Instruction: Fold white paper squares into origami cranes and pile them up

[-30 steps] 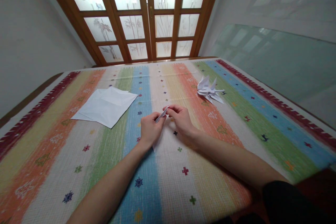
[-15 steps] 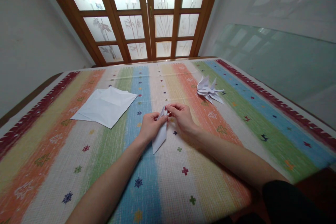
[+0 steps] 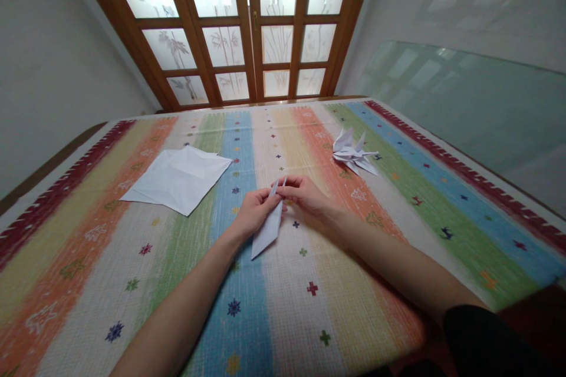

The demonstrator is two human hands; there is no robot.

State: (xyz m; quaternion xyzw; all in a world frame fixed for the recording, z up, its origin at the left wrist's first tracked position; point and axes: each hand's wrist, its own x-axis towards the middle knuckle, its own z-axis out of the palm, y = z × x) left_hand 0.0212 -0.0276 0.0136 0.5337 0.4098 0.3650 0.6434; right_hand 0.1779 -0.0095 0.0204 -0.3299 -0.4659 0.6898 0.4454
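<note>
A narrow piece of folded white paper [image 3: 267, 234] is held between both hands above the middle of the table, its wide pointed end toward me. My left hand [image 3: 255, 210] pinches it along its left side, thumb on top. At its far end, where two thin points stick up, my right hand [image 3: 304, 193] grips the right-hand point between thumb and fingers. Some of the fingers of both hands are hidden behind the paper and each other.
White paper sheets [image 3: 177, 177] lie in a loose stack at the left. Folded paper cranes [image 3: 354, 153] sit bunched together at the right. A striped cloth [image 3: 283, 306] covers the table. Beyond the far edge stand wooden doors [image 3: 250, 47] with frosted panes.
The far end of the folded paper, bunched between the fingers before, now shows two separate upright points. Its near tip has swung slightly left, and my right hand has turned flatter.
</note>
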